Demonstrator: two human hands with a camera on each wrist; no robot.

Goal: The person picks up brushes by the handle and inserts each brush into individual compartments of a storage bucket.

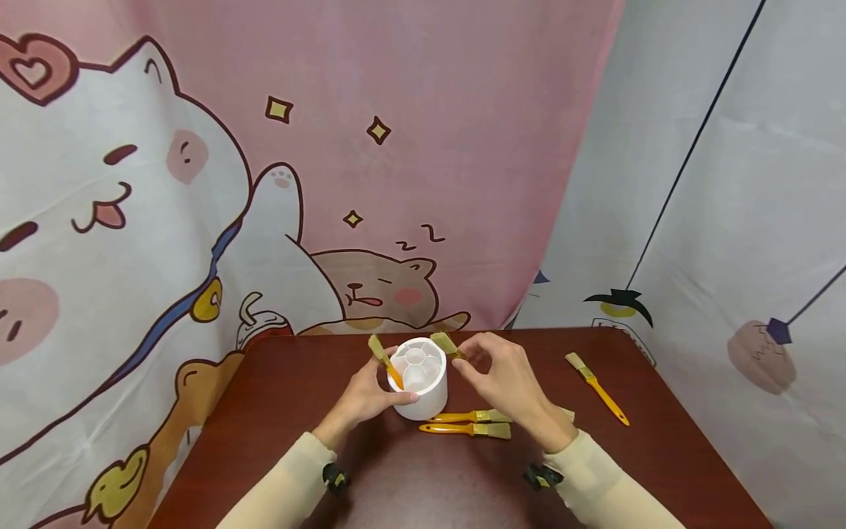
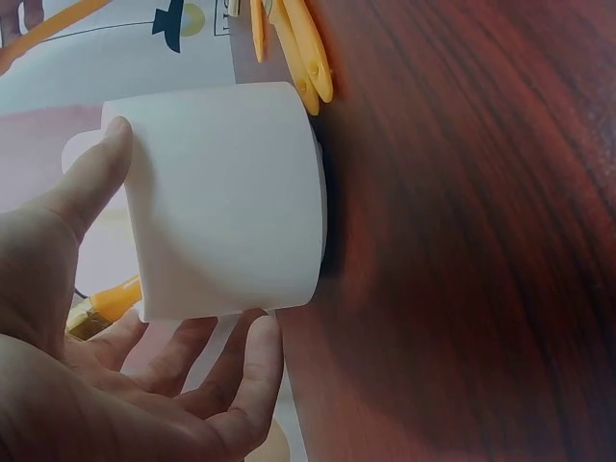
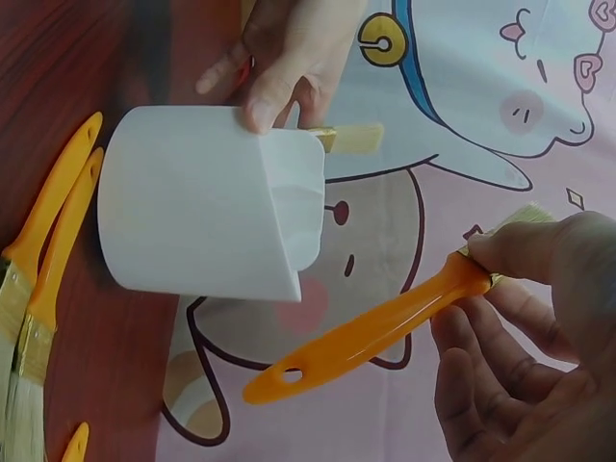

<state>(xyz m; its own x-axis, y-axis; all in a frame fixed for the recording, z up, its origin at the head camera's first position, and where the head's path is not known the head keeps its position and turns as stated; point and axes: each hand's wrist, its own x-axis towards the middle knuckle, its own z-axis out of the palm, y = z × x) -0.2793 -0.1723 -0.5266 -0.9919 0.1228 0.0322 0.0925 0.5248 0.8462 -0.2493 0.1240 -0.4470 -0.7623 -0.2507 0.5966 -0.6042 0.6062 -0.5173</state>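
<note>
My left hand (image 1: 363, 393) grips a white round divided pen holder (image 1: 431, 400), thumb on its near side and fingers round the far side in the left wrist view. One paintbrush (image 1: 386, 361) stands tilted in a left compartment, bristles up. My right hand (image 1: 507, 375) pinches another paintbrush (image 3: 375, 332) near its metal band. That brush's orange handle points down toward the holder in the right wrist view, apart from it, and its bristles lie beyond the thumb.
Two paintbrushes (image 1: 465, 429) lie side by side just in front of the holder on the dark red-brown table (image 1: 423, 485). Another brush (image 1: 567, 414) is partly hidden under my right wrist. Farther right lies one more paintbrush (image 1: 603, 393). A printed curtain (image 1: 463, 147) hangs behind the table.
</note>
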